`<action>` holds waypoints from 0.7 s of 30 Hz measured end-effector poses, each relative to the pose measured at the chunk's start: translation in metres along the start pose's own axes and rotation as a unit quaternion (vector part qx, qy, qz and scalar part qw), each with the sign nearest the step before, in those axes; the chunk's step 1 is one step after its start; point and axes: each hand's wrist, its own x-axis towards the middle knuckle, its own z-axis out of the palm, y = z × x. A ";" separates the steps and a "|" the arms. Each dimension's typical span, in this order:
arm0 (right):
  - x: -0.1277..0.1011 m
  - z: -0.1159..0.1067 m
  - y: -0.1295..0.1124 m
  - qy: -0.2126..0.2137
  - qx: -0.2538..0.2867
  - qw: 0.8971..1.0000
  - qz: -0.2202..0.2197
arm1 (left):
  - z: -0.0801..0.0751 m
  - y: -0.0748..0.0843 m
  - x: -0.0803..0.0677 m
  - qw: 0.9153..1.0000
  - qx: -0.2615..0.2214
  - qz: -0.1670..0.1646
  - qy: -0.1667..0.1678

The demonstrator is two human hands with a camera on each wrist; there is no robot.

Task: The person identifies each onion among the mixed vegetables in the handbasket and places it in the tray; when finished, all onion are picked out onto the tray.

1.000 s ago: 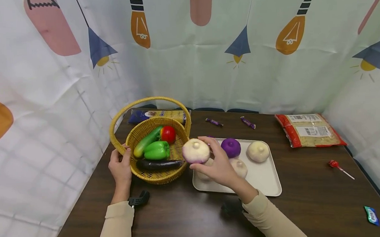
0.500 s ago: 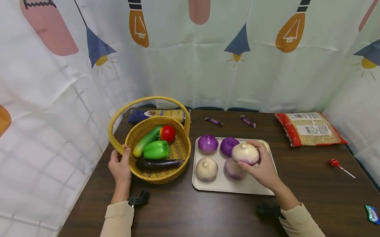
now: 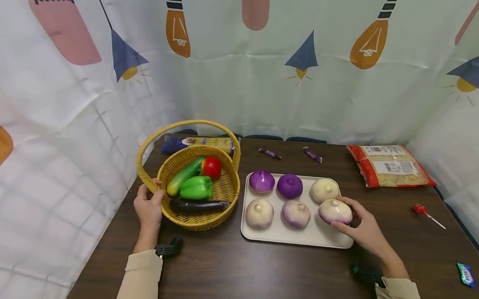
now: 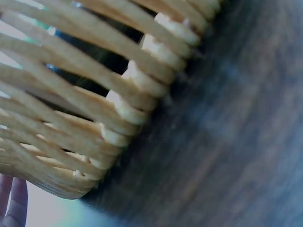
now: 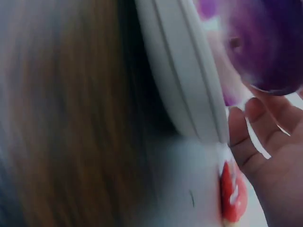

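Observation:
My left hand (image 3: 149, 208) grips the yellow woven basket (image 3: 235, 194) at its left side, by the foot of the handle. Inside lie a zucchini (image 3: 183, 177), a green bell pepper (image 3: 196, 188), a tomato (image 3: 211, 168) and an eggplant (image 3: 198, 206). With thumb and fingers my right hand (image 3: 365, 228) holds a white-and-purple turnip (image 3: 335, 211) over the front right corner of the white tray (image 3: 274, 237). Its purple underside shows in the right wrist view. Several more white and purple turnips (image 3: 296, 214) sit on the tray in two rows.
A pasta pack (image 3: 219, 143) lies behind the basket. Two purple-wrapped candies (image 3: 269, 154) are behind the tray. To the right lie a red-edged bag (image 3: 390, 165), a red lollipop (image 3: 420, 209) and a small blue-green packet (image 3: 466, 275). A patterned curtain (image 3: 229, 88) stands behind the table.
My right hand has carried the turnip from beside the basket rightward across the tray and lowered it to the tray's front right corner. The left hand keeps its grip on the basket.

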 end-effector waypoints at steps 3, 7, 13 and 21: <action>-0.002 -0.003 0.007 -0.013 -0.020 1.000 0.016 | -0.002 0.012 -0.003 1.000 0.003 -0.006 -0.013; -0.002 -0.005 0.011 -0.036 -0.035 0.998 0.032 | -0.002 0.023 -0.008 1.000 -0.005 -0.012 -0.021; 0.000 -0.005 0.014 -0.065 -0.031 0.997 0.025 | -0.003 0.001 -0.003 1.000 -0.011 -0.023 -0.005; -0.001 -0.002 0.014 -0.083 -0.026 0.996 0.015 | -0.001 -0.007 -0.001 1.000 0.001 -0.017 0.001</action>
